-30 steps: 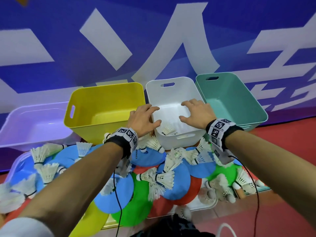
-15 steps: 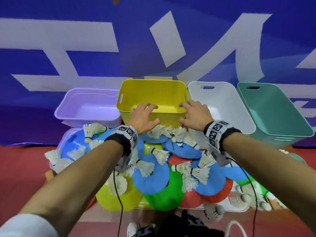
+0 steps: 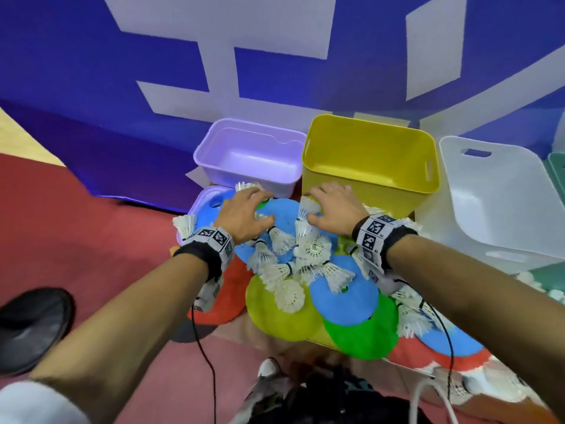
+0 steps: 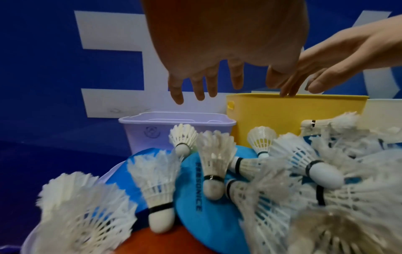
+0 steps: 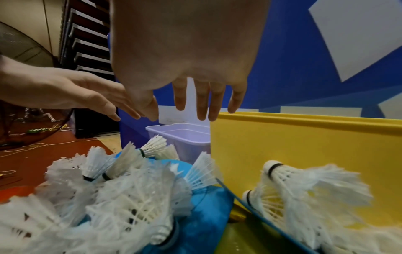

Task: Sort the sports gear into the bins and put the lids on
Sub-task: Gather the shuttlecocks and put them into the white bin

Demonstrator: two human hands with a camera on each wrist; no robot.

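Four bins stand in a row against the wall: lilac (image 3: 247,160), yellow (image 3: 367,166), white (image 3: 495,209) and the edge of a green one (image 3: 558,169). In front lies a heap of several white shuttlecocks (image 3: 305,258) on flat blue (image 3: 342,298), yellow (image 3: 275,319), green (image 3: 360,335) and red discs. My left hand (image 3: 253,209) and right hand (image 3: 324,206) hover side by side over the heap's far edge. Their fingers are spread and hold nothing, as the left wrist view of the left hand (image 4: 195,86) and the right wrist view of the right hand (image 5: 200,99) show.
A lilac lid (image 3: 200,203) pokes out under the heap's left side. A blue banner wall (image 3: 91,71) stands right behind the bins. A black shoe (image 3: 30,328) rests on the red floor at left. Cables hang from both wrists.
Both hands have moved left, from the white bin's rim past the yellow bin's front, and now sit lower over the shuttlecocks in front of the lilac and yellow bins.
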